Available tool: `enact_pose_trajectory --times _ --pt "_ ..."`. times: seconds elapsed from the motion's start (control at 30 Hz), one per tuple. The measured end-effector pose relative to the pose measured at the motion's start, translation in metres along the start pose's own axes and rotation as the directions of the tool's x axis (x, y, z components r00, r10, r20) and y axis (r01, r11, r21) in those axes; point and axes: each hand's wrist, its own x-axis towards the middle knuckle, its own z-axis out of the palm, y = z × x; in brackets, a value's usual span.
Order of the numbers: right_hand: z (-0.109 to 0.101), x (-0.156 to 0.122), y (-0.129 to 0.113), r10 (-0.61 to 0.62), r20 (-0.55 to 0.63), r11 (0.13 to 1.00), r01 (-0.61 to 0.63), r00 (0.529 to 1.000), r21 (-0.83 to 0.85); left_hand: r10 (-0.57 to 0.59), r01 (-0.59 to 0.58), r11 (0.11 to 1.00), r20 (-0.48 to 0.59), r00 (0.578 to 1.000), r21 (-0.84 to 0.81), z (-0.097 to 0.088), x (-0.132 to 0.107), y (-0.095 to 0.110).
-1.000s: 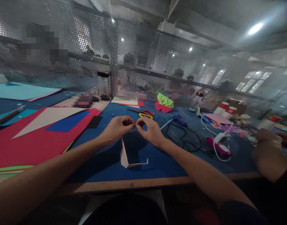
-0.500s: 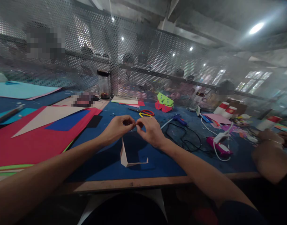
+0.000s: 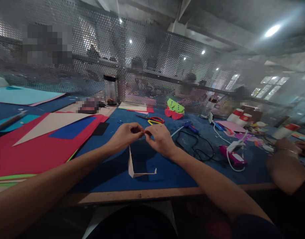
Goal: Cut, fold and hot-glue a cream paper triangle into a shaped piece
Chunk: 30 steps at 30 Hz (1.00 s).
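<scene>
My left hand (image 3: 126, 134) and my right hand (image 3: 159, 137) meet fingertip to fingertip above the blue table. Both are closed in a pinch. A narrow pale paper strip (image 3: 131, 166) hangs below them, its top running up behind my left hand. It bends sharply near the bottom, then runs right to a small upturned end. The part between my fingertips is mostly hidden. Scissors (image 3: 152, 120) with red and yellow handles lie just beyond my hands, and a blue glue gun (image 3: 191, 127) with a black cord lies to their right.
Red sheets (image 3: 43, 132) with white and blue paper on top cover the left. Green and red paper cutouts (image 3: 175, 109) stand by the mesh partition (image 3: 152, 69). A magenta glue gun (image 3: 233, 156) with a white cord lies right. Another person's arm (image 3: 284, 166) rests at far right.
The hanging paper strip has turned slightly, and its lower end has shifted a little left. My hands keep nearly the same place and pinch.
</scene>
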Motion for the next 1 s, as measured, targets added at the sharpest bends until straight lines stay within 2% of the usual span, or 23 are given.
enact_pose_trajectory --times 0.33,0.63,1.0 --pt "-0.0022 0.0014 -0.0022 0.017 0.05 0.998 -0.014 0.999 -0.067 0.01 -0.01 1.0 -0.006 1.0 0.01 0.0014 0.0004 0.0003" --pt "-0.0016 0.0006 -0.0023 0.076 0.06 0.996 -0.078 0.995 0.037 0.012 -0.012 0.999 -0.012 1.0 0.032 0.001 -0.0005 -0.0002" --pt "-0.0034 0.001 -0.002 0.014 0.076 0.998 -0.009 0.997 -0.066 0.009 -0.009 1.0 0.003 1.0 0.022 0.0006 0.0012 -0.0022"
